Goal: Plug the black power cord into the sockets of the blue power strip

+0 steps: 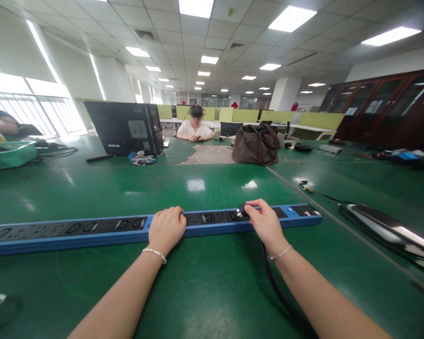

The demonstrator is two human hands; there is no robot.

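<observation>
The left hand clamps over a long blue-and-black socket strip; above the strip, the right hand pinches a black metal-pronged plug, which its black cable could tug askew.

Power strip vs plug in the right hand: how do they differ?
Size: the power strip is long, running out past the image's left edge; the plug is small.
Colour: the power strip has a blue casing; the plug is black with metal prongs.
Pose: the power strip lies on the green table; the right hand holds the plug, prongs exposed.
Shared: both have black parts.
</observation>
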